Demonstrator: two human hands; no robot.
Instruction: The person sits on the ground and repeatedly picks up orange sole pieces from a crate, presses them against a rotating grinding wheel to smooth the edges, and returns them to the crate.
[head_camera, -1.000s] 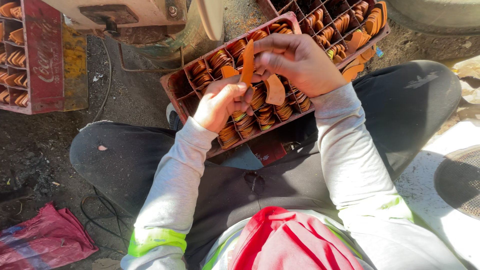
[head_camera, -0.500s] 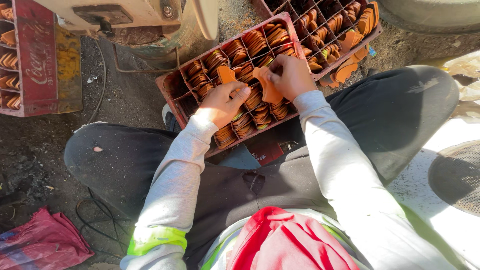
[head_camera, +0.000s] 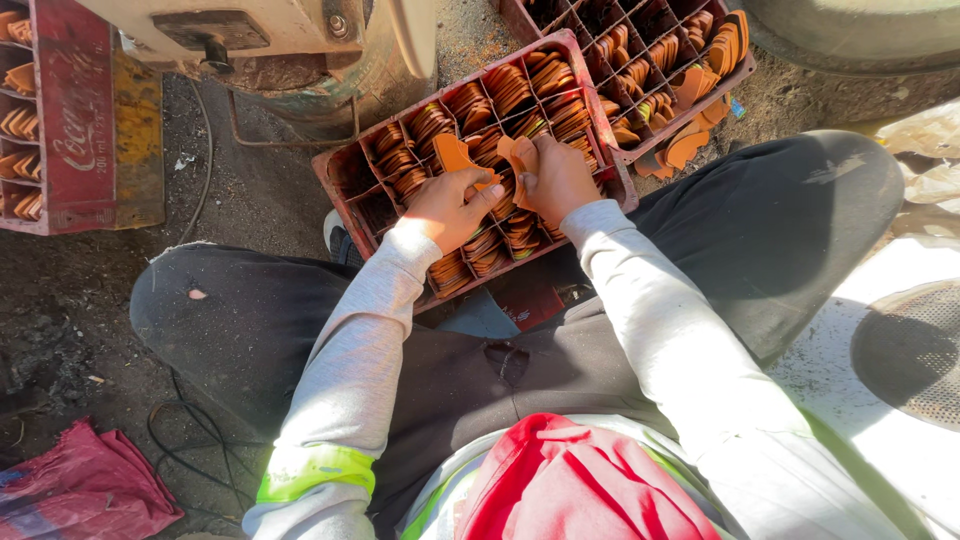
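Note:
A red plastic crate (head_camera: 338, 172) with many compartments rests between my knees, filled with stacks of orange leather-like cut pieces (head_camera: 506, 88). My left hand (head_camera: 447, 207) pinches one orange piece (head_camera: 452, 153) over the crate's middle cells. My right hand (head_camera: 556, 181) grips another orange piece (head_camera: 519, 155) right beside it. Both hands hover over the crate's near half, almost touching each other.
A second red crate (head_camera: 738, 70) with more orange pieces stands behind, some spilled on the ground (head_camera: 682, 150). A third red crate (head_camera: 75, 130) stands at the left. A cream machine base (head_camera: 300, 40) is ahead, red cloth (head_camera: 80, 490) lower left, a mesh disc (head_camera: 915, 350) right.
Both hands have dropped lower into the crate and come closer together. The right hand, earlier raised with a piece, now holds one down at the cells.

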